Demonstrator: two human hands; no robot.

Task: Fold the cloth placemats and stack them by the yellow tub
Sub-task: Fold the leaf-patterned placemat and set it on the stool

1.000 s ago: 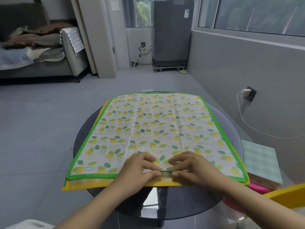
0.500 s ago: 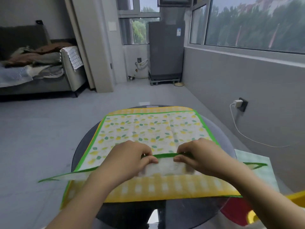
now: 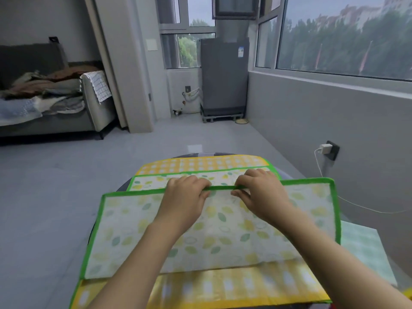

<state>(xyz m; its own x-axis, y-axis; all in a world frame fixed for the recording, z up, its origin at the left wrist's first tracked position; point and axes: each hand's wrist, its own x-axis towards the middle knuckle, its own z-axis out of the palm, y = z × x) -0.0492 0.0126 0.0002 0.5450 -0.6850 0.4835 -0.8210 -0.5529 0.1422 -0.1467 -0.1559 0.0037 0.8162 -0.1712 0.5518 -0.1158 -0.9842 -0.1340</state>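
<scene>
Both my hands pinch the green hem of the leaf mat (image 3: 214, 233), left hand (image 3: 186, 197) and right hand (image 3: 259, 192) close together at mid-edge. It's half folded over, long axis running left-right, faded back side up, lying on the yellow check mat (image 3: 200, 162) on the round table (image 3: 124, 186). Woven cloth, no readable labels

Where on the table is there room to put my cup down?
Hardly any. The cloth placemats cover nearly the whole round dark table; only thin bare slivers of rim show beside their left and far-right edges. The middle is crowded by both hands.
</scene>
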